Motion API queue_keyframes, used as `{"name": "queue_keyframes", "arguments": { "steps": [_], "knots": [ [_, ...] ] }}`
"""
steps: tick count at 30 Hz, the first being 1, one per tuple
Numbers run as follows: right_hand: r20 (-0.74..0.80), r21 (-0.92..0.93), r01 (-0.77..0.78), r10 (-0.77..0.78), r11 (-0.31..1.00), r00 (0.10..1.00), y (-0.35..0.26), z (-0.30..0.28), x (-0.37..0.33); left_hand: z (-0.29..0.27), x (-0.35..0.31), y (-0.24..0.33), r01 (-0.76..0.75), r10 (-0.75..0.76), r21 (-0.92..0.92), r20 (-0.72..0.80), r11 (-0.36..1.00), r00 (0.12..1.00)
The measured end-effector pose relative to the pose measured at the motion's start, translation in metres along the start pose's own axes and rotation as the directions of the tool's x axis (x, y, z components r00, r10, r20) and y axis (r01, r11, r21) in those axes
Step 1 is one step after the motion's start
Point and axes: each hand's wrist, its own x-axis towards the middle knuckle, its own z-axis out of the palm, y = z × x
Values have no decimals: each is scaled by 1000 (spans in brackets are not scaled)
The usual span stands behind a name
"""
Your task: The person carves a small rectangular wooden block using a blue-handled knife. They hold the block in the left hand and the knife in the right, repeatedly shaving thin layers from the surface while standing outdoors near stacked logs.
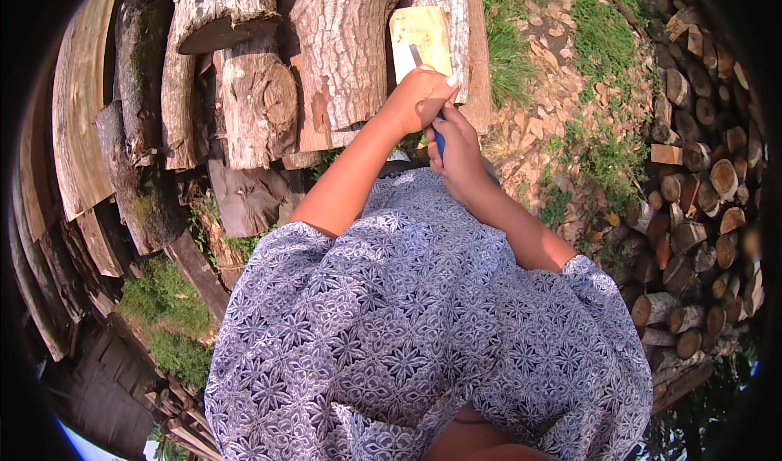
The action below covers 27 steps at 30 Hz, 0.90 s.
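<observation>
Both of my hands grip one chisel with a blue handle [440, 139] and a flat metal blade [415, 54]. My left hand [417, 101] is closed around the front of it, close to the blade. Just behind, my right hand [459, 151] wraps the blue handle, its fingers partly hidden. Beyond my hands lies a pale, freshly cut wood block [422, 28], resting among bark-covered logs. The blade lies over the near part of this block; whether its edge touches the wood I cannot tell.
Thick bark logs [338, 41] lie side by side to the left of the block. Shorter log pieces [259, 103] and long split timbers [81, 103] fill the far left. At right, past grass and dry leaves [542, 127], stands a stacked firewood pile [700, 176].
</observation>
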Motion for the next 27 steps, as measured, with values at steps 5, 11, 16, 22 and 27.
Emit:
{"name": "queue_keyframes", "arguments": {
  "steps": [5,11,16,22,27],
  "knots": [
    [27,100,-25,23,995,999,-4,2,-4,8,-2,1,33,-23,160,-68,987,997],
    [-41,68,20,-17,997,999,11,8,8,7,1,-13,-65,90,166,-147,984,985],
    [-31,99,70,-67,993,997,16,4,11,11,2,-18,-93,120,156,-170,983,978],
    [-25,89,68,-66,994,998,19,3,-1,16,-9,-7,13,8,160,-129,987,992],
    [-68,55,77,-73,996,995,13,9,17,6,8,-23,-56,88,201,-152,978,985]
  ]
}}
